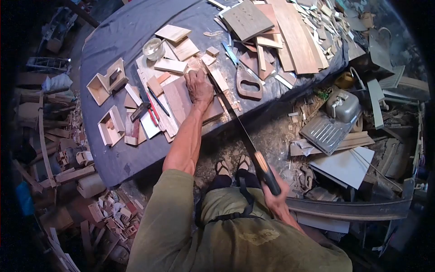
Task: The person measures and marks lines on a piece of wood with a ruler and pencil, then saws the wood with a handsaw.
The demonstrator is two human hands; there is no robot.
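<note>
My right hand (277, 194) is closed around the black handle of a handsaw (241, 127). The saw's long dark blade runs away from me, and its far end lies over the table beside my left hand (199, 87). With bent fingers, that hand grips and presses down a brown wooden board (179, 97) at the table's near edge. Along the blade's right side lies a narrow light wood strip (220, 80), with sawdust around it. Whether the teeth touch wood is too small to tell. A second handsaw (249, 84) with a wooden handle rests to the right.
On the cloth-covered table (122, 41) are open wooden boxes (108, 81), a hammer (139, 111), red-handled pliers (153, 119), a glass jar (154, 48) and stacked boards (294, 36). A metal sink (328, 131) and wood scraps (115, 211) crowd the floor.
</note>
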